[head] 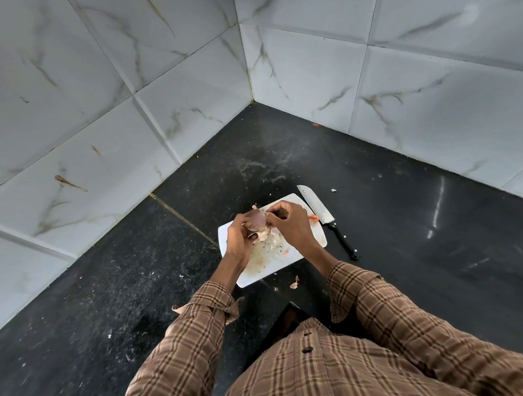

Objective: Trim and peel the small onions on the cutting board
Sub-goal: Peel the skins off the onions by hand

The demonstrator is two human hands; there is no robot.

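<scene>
A small pinkish onion (258, 221) is held just above the white cutting board (318, 237) between both hands. My left hand (238, 240) grips it from the left and below, fingers curled round it. My right hand (289, 223) pinches its skin at the top right. Loose papery peels (263, 235) hang and lie under the onion. The board's near part is stained and carries small scraps (284, 252). Any other onions on the board are hidden behind my hands.
A knife (325, 217) with a black handle lies on the black counter (407, 235) just right of the board, blade pointing away. A peel scrap (295, 283) lies near the board's front edge. Marble-tiled walls (128, 99) meet in a corner behind.
</scene>
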